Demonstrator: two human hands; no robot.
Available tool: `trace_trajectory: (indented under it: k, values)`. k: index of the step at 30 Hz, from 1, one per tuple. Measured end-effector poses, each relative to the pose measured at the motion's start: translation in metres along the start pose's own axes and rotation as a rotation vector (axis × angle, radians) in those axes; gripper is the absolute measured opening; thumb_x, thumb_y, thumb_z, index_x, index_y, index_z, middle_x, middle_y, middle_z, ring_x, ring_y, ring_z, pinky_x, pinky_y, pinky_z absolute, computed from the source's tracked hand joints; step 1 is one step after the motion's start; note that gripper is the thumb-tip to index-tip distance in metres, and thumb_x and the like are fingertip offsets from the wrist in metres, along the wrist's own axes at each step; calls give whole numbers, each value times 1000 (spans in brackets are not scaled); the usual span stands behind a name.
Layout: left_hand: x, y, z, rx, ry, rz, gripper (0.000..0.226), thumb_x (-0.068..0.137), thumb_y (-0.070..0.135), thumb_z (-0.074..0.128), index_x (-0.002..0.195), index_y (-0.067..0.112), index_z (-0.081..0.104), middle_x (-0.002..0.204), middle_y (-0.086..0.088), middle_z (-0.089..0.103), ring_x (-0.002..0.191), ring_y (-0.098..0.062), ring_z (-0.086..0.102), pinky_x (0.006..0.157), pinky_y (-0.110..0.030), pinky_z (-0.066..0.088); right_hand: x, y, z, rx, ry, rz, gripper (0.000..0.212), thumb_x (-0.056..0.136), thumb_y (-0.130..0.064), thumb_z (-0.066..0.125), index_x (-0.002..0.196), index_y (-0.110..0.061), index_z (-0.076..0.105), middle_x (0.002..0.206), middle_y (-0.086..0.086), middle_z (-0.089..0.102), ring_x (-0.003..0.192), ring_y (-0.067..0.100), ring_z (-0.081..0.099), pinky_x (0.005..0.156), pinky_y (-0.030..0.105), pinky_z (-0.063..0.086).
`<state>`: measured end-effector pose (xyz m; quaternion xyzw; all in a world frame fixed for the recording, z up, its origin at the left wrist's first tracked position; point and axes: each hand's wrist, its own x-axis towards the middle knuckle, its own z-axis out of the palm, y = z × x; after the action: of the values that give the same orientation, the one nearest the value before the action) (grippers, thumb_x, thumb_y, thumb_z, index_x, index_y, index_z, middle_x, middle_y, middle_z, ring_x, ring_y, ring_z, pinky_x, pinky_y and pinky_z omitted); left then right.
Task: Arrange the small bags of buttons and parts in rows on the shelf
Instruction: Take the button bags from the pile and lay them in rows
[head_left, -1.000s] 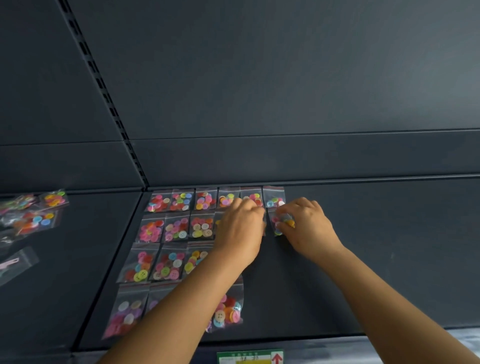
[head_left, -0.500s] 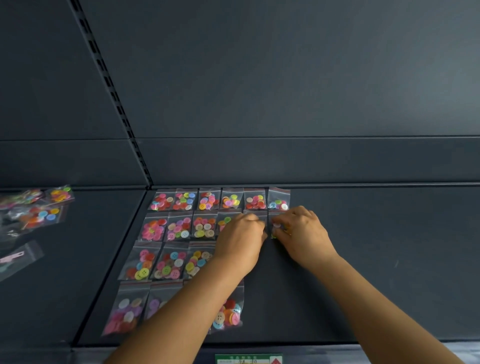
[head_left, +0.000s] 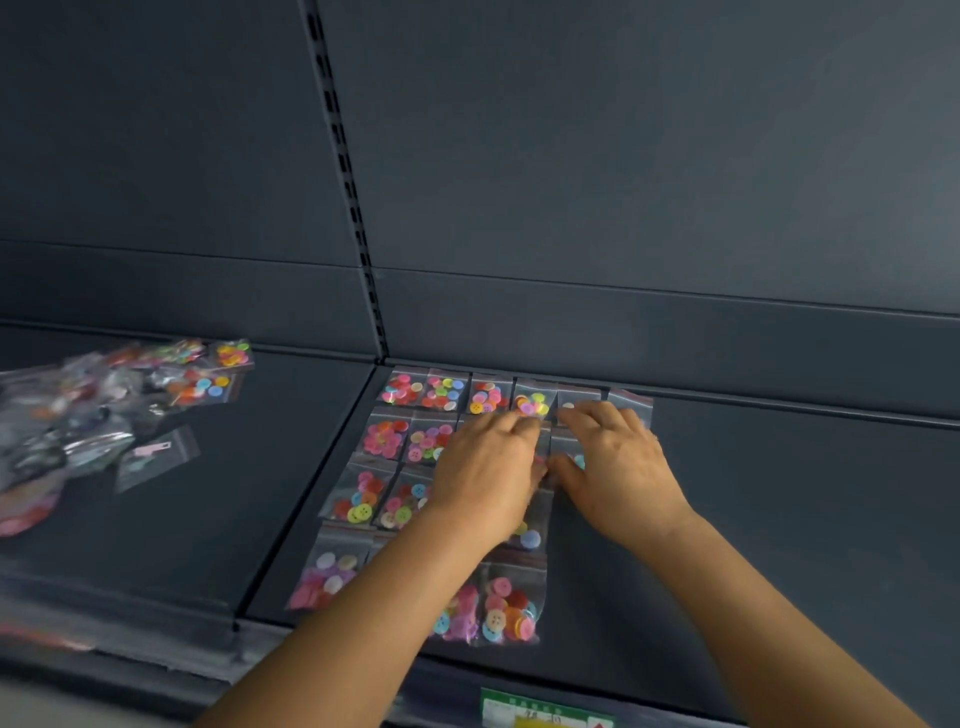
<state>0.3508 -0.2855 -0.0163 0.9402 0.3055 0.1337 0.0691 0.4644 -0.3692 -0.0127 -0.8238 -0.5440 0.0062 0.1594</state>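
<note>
Small clear bags of coloured buttons (head_left: 400, 389) lie in rows on the dark shelf (head_left: 779, 519), several per row. My left hand (head_left: 488, 478) rests flat over the right part of the second and third rows, fingers reaching toward the back row. My right hand (head_left: 618, 467) lies beside it, its fingers spread over the last bags of the back two rows. A bag with a blue button (head_left: 579, 460) peeks out under its thumb. A larger bag of buttons (head_left: 511, 608) lies at the front, between my forearms.
A loose pile of unsorted bags (head_left: 78, 415) covers the neighbouring shelf panel on the left, with a bag holding a pink part (head_left: 156, 457) at its edge. A slotted upright (head_left: 353, 208) divides the back wall. A price label (head_left: 545, 712) sits on the front edge.
My right hand no longer pinches the bag it held; it now lies flat over the row's end. Both hands have spread out. The view has swung left, showing more of the pile.
</note>
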Motion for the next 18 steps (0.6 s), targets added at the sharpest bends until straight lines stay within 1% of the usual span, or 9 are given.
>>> trace_trajectory:
  k: [4,6,9,15,18]
  values:
    - [-17,-40,-20,24,24,-70,56,94,38,50,144,19,33,147,0,40,136,-20,33,111,-35,28,14,-38,7,-2,-25,-94,57,92,-43,48,143,-21,32,146,-2,37,135,21,30,113,36,24]
    - [-26,-63,-30,31,34,-103,57,95,39,48,145,20,31,148,0,38,136,-19,32,111,-33,27,20,-58,12,-10,-41,-129,59,93,-42,47,145,-20,29,149,-2,33,138,20,26,114,37,21]
    - [-41,-106,-45,51,46,-151,58,95,41,46,147,20,28,148,0,38,134,-19,34,110,-33,28,32,-98,24,-1,-57,-173,61,93,-41,46,146,-20,25,151,-1,30,140,20,24,115,36,17]
    - [-67,-199,-70,56,41,-200,60,95,40,47,147,20,26,144,-1,42,132,-20,36,108,-32,29,57,-185,54,45,-78,-174,64,93,-44,48,147,-20,23,152,-3,28,141,19,20,115,35,14]
    - [-73,-244,-79,59,36,-218,59,95,40,46,147,20,25,141,0,44,131,-21,36,107,-32,30,72,-224,69,69,-81,-162,63,93,-44,47,146,-19,24,151,-3,29,140,18,21,115,33,15]
